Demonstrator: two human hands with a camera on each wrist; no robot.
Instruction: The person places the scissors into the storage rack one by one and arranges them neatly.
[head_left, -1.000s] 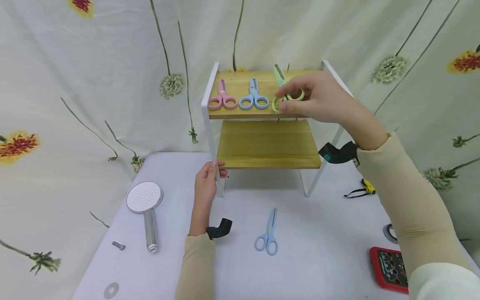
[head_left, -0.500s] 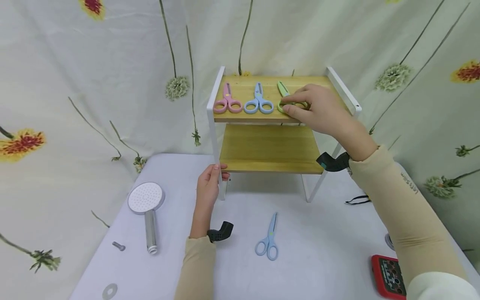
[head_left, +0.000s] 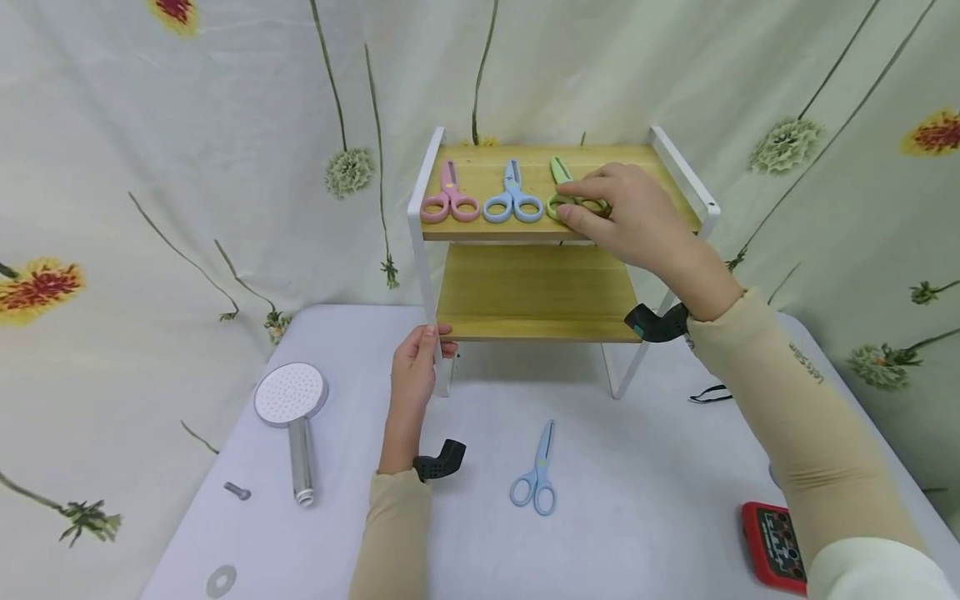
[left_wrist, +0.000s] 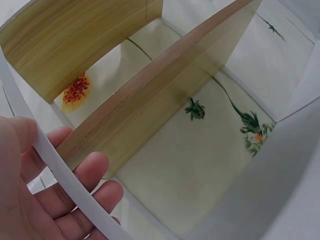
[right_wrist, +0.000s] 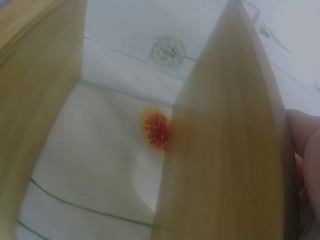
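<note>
A two-tier wooden rack [head_left: 536, 292] with a white frame stands at the back of the table. On its top shelf lie pink scissors [head_left: 448, 200], blue scissors [head_left: 512, 200] and green scissors [head_left: 559, 172] side by side. My right hand [head_left: 603, 208] covers the green scissors' handles and pinches them as they lie on the shelf. My left hand [head_left: 417, 367] grips the rack's front left leg [left_wrist: 65, 175], thumb in front and fingers [left_wrist: 92, 172] behind. The right wrist view shows only the shelf boards [right_wrist: 225, 150] and a bit of finger at the right edge.
A second pair of blue scissors [head_left: 536, 471] lies on the white table in front of the rack. A shower head [head_left: 291, 400], a screw [head_left: 237, 492] and a washer [head_left: 222, 581] lie to the left. A red meter [head_left: 776, 546] and a black cable [head_left: 708, 393] are to the right.
My right hand has lowered the green scissors from the air onto the top shelf beside the blue pair. The left hand has stayed on the rack's leg.
</note>
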